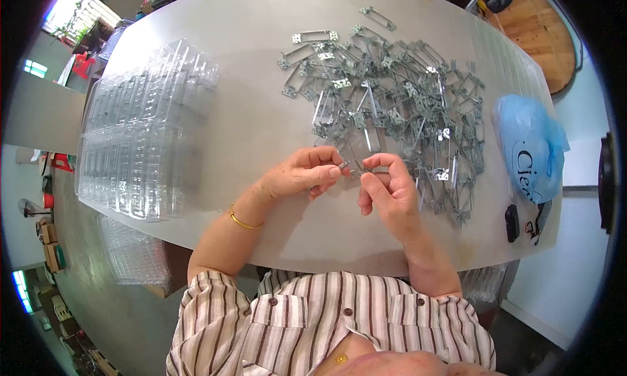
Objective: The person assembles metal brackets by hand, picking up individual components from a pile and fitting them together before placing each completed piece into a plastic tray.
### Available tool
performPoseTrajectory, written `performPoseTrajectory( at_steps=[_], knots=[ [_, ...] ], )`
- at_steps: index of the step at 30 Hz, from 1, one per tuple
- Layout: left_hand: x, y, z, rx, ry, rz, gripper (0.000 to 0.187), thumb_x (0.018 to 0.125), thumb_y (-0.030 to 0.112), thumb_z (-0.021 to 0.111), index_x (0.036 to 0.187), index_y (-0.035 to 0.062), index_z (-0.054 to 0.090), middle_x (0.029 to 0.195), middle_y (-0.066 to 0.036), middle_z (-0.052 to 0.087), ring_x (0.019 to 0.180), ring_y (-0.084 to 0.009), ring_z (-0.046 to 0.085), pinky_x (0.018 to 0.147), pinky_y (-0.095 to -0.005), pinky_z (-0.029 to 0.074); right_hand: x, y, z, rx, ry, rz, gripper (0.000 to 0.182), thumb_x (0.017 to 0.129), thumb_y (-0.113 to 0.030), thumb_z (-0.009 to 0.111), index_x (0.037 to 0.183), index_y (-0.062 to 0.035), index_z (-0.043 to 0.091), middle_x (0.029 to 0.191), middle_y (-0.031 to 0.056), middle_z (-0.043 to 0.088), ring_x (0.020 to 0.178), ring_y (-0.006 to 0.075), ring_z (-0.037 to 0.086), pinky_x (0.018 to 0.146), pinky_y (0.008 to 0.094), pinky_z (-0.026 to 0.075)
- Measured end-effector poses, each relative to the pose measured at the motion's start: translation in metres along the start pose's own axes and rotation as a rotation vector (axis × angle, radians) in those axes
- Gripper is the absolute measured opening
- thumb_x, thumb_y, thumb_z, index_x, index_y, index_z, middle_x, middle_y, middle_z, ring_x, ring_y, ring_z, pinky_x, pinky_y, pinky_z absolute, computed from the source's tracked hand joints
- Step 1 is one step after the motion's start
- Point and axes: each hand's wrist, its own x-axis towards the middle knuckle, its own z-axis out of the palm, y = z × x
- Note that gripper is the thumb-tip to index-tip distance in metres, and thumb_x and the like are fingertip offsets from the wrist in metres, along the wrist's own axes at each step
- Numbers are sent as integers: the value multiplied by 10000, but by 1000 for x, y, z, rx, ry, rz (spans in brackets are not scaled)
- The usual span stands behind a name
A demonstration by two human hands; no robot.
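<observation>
My left hand (pixel 310 171) and my right hand (pixel 390 190) are close together near the front middle of the table. Between their fingertips is a small metal bracket (pixel 353 165), partly hidden by the fingers. Thumb and fingers of my left hand pinch one end of it, and my right thumb and forefinger close on the other end. Just beyond the hands and to the right, a large heap of similar metal brackets (pixel 405 101) spreads over the table.
Stacked clear plastic trays (pixel 134 134) stand on the table (pixel 248 69) at the left. A blue plastic bag (pixel 532 147) and a small black object (pixel 511 223) lie at the right edge. More clear trays (pixel 134 248) sit below the table at lower left.
</observation>
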Motion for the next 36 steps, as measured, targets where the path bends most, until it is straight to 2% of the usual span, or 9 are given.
performPoseTrajectory(
  at_steps=[3, 12, 18, 22, 25, 32, 34, 36],
  knots=[
    [2, -2, -2, -18, -19, 16, 321, 993, 333, 646, 1120, 38, 655, 695, 32, 549, 574, -64, 504, 534, -229, 415, 1, -2, 0, 7, -27, 17, 323, 1042, -170, 599, 1293, -14, 468, 716, 35, 629, 600, 87, 578, 556, 245, 479],
    [3, -4, -1, -45, -6, 19, 309, 992, 299, 652, 1110, 14, 637, 692, 26, 541, 565, -52, 485, 497, -233, 395, 2, 1, -1, 55, -48, 18, 348, 1041, -150, 593, 1318, 4, 451, 723, 62, 638, 588, 116, 586, 566, 254, 479],
    [3, -7, 4, 27, -45, 22, 343, 976, 342, 697, 1092, 29, 618, 696, 54, 516, 571, -38, 455, 490, -227, 352, 4, 2, 0, 59, -62, -23, 372, 1041, -156, 590, 1329, 25, 438, 712, 70, 638, 571, 131, 586, 569, 258, 486],
    [4, -7, 3, 83, -49, 33, 359, 965, 362, 703, 1090, 36, 621, 690, 52, 518, 579, -45, 467, 492, -227, 358, 4, 7, -3, 59, -73, -5, 321, 1046, -171, 581, 1272, 39, 492, 710, 71, 637, 579, 134, 599, 558, 264, 492],
    [3, -6, 4, 111, -84, 25, 338, 967, 360, 694, 1056, 39, 633, 691, 49, 508, 589, -48, 464, 494, -236, 353, 4, 5, -1, 56, -85, 29, 206, 1049, -182, 573, 1180, -22, 576, 709, 66, 619, 577, 135, 586, 529, 272, 492],
    [1, -4, 7, 112, -104, 18, 345, 975, 364, 683, 1065, 36, 627, 713, 53, 505, 601, -50, 454, 506, -247, 356, 4, 10, -3, 69, -63, -4, 174, 1044, -209, 593, 1124, -56, 602, 703, 44, 625, 558, 122, 605, 478, 278, 498],
    [1, -6, 10, 131, -91, 59, 352, 974, 374, 679, 1046, 35, 618, 736, 59, 500, 648, -57, 452, 541, -257, 365, 5, 12, -6, 40, -63, 0, 148, 1039, -202, 599, 1080, -60, 608, 682, 35, 624, 537, 125, 614, 461, 275, 509],
    [4, -12, 9, 194, -91, 99, 370, 964, 382, 685, 1075, 34, 628, 733, 44, 520, 622, -62, 468, 530, -260, 369, 5, 9, -5, 16, -48, 1, 133, 1036, -188, 596, 1064, -58, 608, 672, 34, 622, 536, 124, 620, 462, 274, 516]
  ],
)
